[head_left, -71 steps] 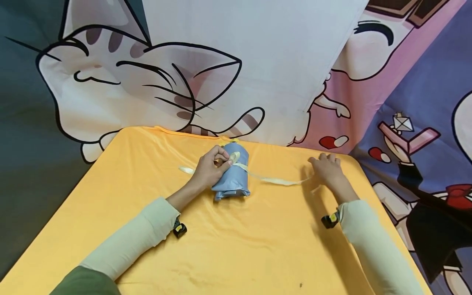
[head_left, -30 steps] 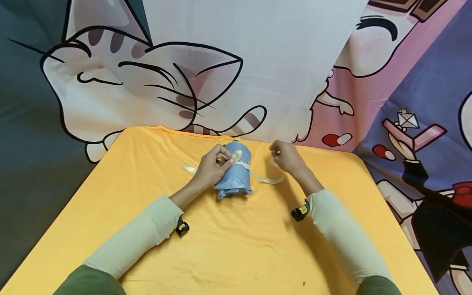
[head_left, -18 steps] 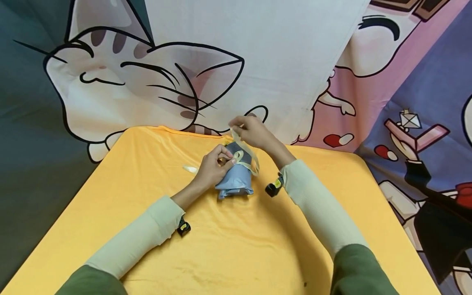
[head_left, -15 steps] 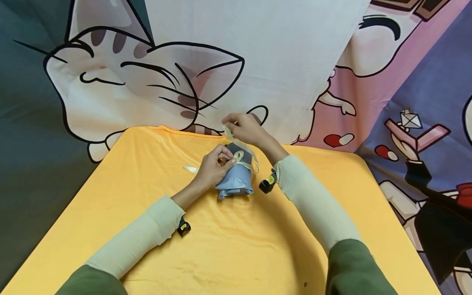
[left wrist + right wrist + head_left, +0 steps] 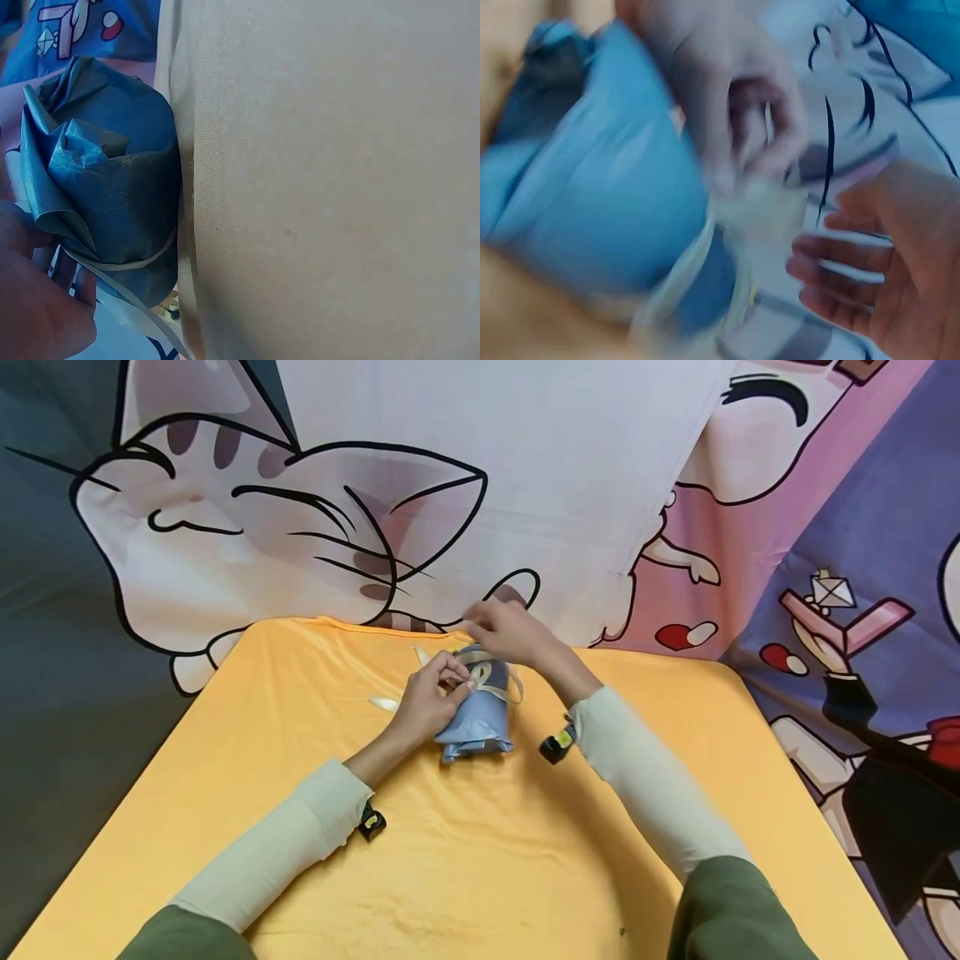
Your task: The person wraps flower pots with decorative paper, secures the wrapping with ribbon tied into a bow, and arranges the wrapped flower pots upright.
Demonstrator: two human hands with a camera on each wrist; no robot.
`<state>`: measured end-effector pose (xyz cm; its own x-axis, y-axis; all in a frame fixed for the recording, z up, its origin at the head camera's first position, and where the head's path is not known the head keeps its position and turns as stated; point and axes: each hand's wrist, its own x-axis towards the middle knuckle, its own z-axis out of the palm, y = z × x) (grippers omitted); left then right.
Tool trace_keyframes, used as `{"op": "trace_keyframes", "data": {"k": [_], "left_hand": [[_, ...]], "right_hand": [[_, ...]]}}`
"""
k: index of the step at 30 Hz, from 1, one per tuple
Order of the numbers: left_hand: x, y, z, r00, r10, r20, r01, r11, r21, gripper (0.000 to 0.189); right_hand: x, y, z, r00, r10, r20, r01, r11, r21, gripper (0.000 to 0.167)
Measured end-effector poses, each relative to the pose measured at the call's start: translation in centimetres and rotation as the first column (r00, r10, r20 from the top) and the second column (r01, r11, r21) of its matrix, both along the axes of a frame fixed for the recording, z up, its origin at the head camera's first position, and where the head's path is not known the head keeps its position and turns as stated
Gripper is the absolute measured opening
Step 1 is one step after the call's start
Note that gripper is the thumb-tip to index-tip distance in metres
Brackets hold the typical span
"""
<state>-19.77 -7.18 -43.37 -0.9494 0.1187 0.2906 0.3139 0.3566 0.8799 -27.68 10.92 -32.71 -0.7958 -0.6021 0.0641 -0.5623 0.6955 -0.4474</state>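
Note:
A bundle wrapped in blue paper (image 5: 476, 718) lies on the yellow cloth, with small yellow bits at its far end. A pale yellow ribbon (image 5: 491, 692) runs round its middle. My left hand (image 5: 426, 703) pinches a loop of that ribbon against the bundle's left side. Above the far end hovers my right hand (image 5: 512, 631). In the right wrist view, blurred, the right hand's fingers (image 5: 840, 255) are loosely bent and apart from the ribbon (image 5: 769, 214). One ribbon tail crosses over the bundle near the left fingers; another trails out to the left.
The yellow cloth (image 5: 450, 877) covers the table. Behind it hangs a printed backdrop (image 5: 570, 485) with a cartoon cat, and a purple printed sheet (image 5: 885, 527) stands at the right. A small camera is strapped to each wrist.
My right hand came in from the right and carried the ribbon's tail over the bundle to the left, then released it and drew slightly back. My left hand kept its pinch.

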Motion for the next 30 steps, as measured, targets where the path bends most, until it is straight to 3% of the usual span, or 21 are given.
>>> {"op": "trace_keyframes", "data": {"k": [4,8,12,15,17,22,25,30], "left_hand": [[0.2,-0.1,0.0,1.000,0.021,-0.001,-0.021,1.000,0.000,0.013],[0.1,-0.3,-0.1,0.999,0.037,0.004,-0.037,0.999,-0.011,0.012],[0.0,-0.2,-0.1,0.999,0.035,0.005,-0.035,0.999,-0.014,0.012],[0.1,-0.1,0.0,0.999,0.034,0.006,-0.034,0.999,-0.007,0.012],[0.1,0.0,0.0,0.999,0.033,0.008,-0.033,0.999,-0.002,0.012],[-0.1,0.3,0.0,1.000,0.018,0.005,-0.018,1.000,-0.008,0.012],[-0.2,0.3,-0.1,1.000,0.016,0.005,-0.016,1.000,-0.013,0.013],[-0.3,0.3,-0.1,1.000,0.005,0.006,-0.005,1.000,-0.005,0.014]], "right_hand": [[0.1,4.0,-2.2,0.994,-0.098,0.051,0.097,0.995,0.029,0.041],[0.2,5.3,-4.3,0.987,-0.107,0.119,0.109,0.994,-0.015,0.035],[0.4,4.4,-4.9,1.000,-0.010,-0.001,0.010,0.995,-0.095,0.023],[0.6,3.4,-4.5,0.991,0.093,-0.095,-0.101,0.991,-0.084,0.024],[0.8,3.1,-4.3,0.986,0.122,-0.114,-0.132,0.988,-0.077,0.028],[1.8,4.2,-4.6,0.998,0.041,-0.044,-0.050,0.978,-0.204,0.043],[2.3,5.1,-5.3,0.998,0.059,0.025,-0.050,0.961,-0.274,0.054],[2.8,4.9,-6.0,0.993,0.097,0.073,-0.077,0.967,-0.243,0.056]]}}
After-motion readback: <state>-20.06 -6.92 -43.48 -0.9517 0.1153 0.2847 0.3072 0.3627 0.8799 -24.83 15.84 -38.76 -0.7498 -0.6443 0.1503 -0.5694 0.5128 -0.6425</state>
